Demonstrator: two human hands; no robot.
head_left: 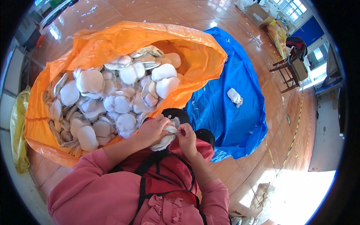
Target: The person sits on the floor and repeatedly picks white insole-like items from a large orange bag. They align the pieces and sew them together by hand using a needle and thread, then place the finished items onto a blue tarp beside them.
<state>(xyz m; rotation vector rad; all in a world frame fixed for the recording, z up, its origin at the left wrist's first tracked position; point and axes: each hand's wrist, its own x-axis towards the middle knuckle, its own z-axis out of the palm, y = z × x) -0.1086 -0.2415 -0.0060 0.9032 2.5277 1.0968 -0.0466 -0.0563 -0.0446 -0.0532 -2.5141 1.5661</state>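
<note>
Over my lap, my left hand is closed around a white padded fabric piece, whose layered edges face my right side. The fingers of my right hand pinch together at that piece's right edge; any thread or scrap between the fingertips is too small to make out. Just beyond my hands, a large orange sack lies with its mouth wide, filled with many similar rounded white pads, some of them with grey, fuzzy edges.
To the right of the orange sack spreads a blue plastic sheet or sack with a small white bundle on it. A wooden chair stands farther right. Yellow plastic lies at the left wall, and cardboard boxes sit at the back.
</note>
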